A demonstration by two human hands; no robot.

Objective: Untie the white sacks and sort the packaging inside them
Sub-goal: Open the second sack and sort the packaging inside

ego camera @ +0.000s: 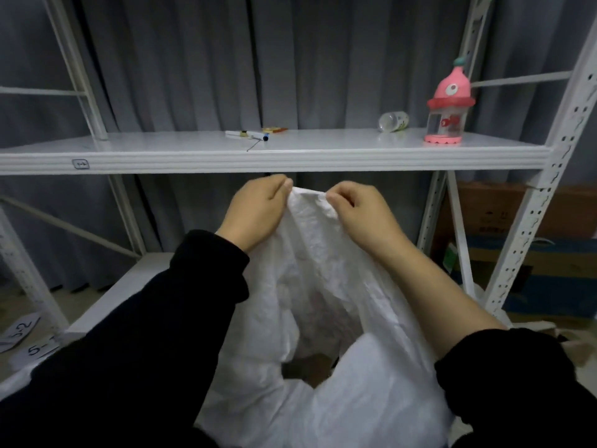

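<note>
Entry, head view only. I have the white sack (323,286) standing in front of the white shelf rack (271,155), its top raised just below the edge of the middle shelf. My left hand (255,210) pinches the top edge of the sack between thumb and fingers, closed on the fabric; my right hand (358,218) does the same just beside it, so both grip the same bunched rim with a short span of cloth between them. I see no cord or knot at the rim, and lower down the sack gapes open with a dark hollow showing, so I judge the untying of this sack done or nearly so. What lies inside is not readable: a faint pinkish and brown shade through the fabric, nothing I can name. Sorting looks barely begun, if at all. On the shelf stand a pink bottle with a pointed cap (450,108) and, near it, a clear plastic bottle (394,121) lying on its side; whether these came from a sack I cannot tell. A marker pen (247,134) lies mid-shelf, well apart from them. Paper labels (22,331) lie on the floor at lower left, cardboard boxes (517,221) behind the rack at right. Left to do: spread the mouth, take the contents out, sort them; other sacks, if any, are out of view.
</note>
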